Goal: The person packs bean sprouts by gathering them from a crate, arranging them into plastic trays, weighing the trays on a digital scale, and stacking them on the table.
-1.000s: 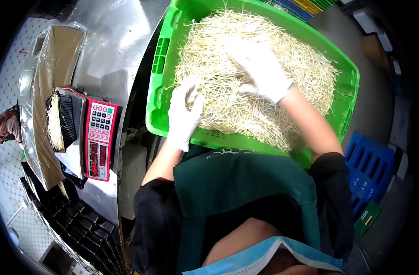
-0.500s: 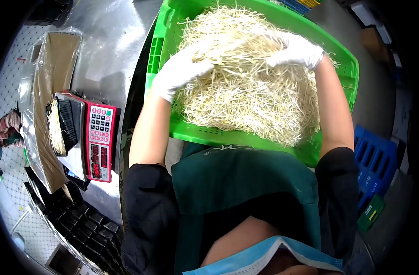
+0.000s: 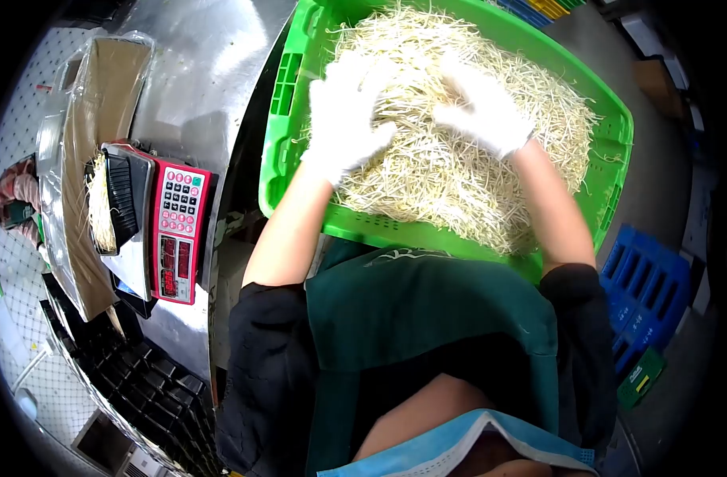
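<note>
A green plastic crate (image 3: 363, 226) in front of me holds a large heap of pale bean sprouts (image 3: 435, 175). My left hand (image 3: 343, 123), in a white glove, is over the left part of the heap, its thumb spread away from its fingers. Also gloved in white, my right hand (image 3: 486, 111) is at the middle of the heap, with a gap between thumb and fingers. Sprouts lie between and beneath both hands, and neither one visibly lifts a clump. Glare and blur hide some finger detail.
On the metal table (image 3: 196, 87) at left stands a red scale (image 3: 184, 199) bearing a black tray (image 3: 123, 195) of sprouts. Plastic-lined cardboard (image 3: 113, 87) and stacked black trays (image 3: 149, 389) are beside it. At right is a blue crate (image 3: 645, 294). Another person's sleeve (image 3: 17, 187) shows far left.
The clump of sprouts raised between my hands has dropped back onto the heap. My right hand has moved left and my left hand slightly right, so they are closer together.
</note>
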{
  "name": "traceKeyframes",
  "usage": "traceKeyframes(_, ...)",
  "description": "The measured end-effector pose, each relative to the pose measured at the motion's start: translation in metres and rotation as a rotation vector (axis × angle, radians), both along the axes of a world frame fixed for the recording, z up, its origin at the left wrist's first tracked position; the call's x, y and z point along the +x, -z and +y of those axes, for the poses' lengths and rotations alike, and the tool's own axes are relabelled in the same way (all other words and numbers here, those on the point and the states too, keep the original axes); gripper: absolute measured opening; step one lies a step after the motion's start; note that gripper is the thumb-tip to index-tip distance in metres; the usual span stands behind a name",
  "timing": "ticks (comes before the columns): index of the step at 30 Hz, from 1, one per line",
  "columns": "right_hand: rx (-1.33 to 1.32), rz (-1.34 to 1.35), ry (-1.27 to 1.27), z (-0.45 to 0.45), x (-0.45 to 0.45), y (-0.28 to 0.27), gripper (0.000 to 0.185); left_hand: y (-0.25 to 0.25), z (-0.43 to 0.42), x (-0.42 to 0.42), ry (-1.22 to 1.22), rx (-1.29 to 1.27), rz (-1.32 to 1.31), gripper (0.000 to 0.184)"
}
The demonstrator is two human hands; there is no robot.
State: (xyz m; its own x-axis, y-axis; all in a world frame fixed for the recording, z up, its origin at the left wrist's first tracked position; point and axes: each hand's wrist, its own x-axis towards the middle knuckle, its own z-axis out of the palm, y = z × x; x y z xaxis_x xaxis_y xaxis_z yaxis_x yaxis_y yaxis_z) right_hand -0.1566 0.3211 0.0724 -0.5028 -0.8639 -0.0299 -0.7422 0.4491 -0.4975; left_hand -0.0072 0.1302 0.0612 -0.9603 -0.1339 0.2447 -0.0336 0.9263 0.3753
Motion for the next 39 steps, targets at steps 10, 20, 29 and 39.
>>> traceKeyframes(10, 0.080, -0.031, -0.204, 0.055, 0.073, -0.031, 0.042, -0.022, 0.018, 0.084, 0.233, 0.348, -0.357, 0.018)
traceKeyframes(20, 0.040, 0.123, -0.397, 0.070, 0.081, 0.004, 0.074, 0.006, 0.024, 0.093, 0.317, 0.055, -0.321, 0.049)
traceKeyframes(29, -0.041, -0.005, -0.064, 0.049, 0.041, -0.031, 0.034, -0.008, -0.006, 0.053, -0.137, 0.534, -0.131, 0.041)
traceKeyframes(39, 0.127, 0.161, -0.146, -0.012, -0.011, 0.011, 0.058, 0.028, -0.016, 0.010, -0.011, 0.057, -0.286, 0.065)
